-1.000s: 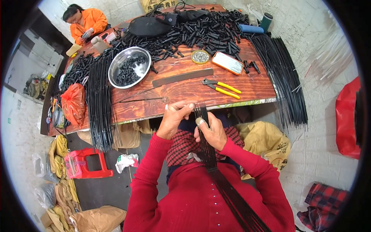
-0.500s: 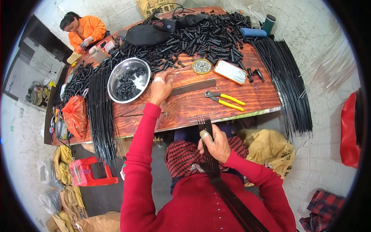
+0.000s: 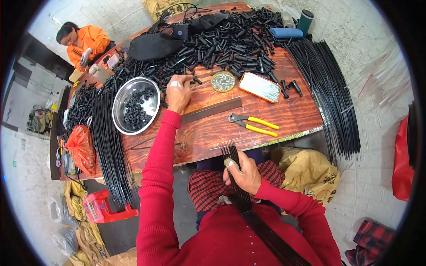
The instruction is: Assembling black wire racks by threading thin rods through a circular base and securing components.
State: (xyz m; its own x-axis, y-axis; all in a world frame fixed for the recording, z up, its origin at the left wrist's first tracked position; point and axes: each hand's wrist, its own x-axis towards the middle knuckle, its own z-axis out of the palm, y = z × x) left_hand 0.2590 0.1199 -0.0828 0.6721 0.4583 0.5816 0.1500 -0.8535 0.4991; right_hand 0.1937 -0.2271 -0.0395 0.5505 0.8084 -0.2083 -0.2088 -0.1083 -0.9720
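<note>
My right hand (image 3: 244, 174) is closed round a bundle of thin black rods (image 3: 230, 153), whose tips fan out above the thumb. The bundle's other end runs down across my lap and red sweater. White tape wraps the thumb. My left hand (image 3: 178, 94) is over the table at the near edge of a pile of black bolt-like fittings (image 3: 222, 48). Its fingers are curled down; a single fitting (image 3: 196, 80) lies at the fingertips, and whether they grip it is hard to see. Beside this hand stands a steel bowl (image 3: 119, 119) of small black rings (image 3: 135, 111).
Yellow-handled pincers (image 3: 255, 124), a dark flat bar (image 3: 213, 109), a round tin of small metal bits (image 3: 222, 81) and an orange-rimmed tray (image 3: 261, 87) lie on the table. Black rods hang over both sides. Another person in orange (image 3: 91, 40) sits at the far left.
My left hand has moved away from me, toward the pile, and its fingers have curled. The right hand still holds the rods. The view has shifted slightly.
</note>
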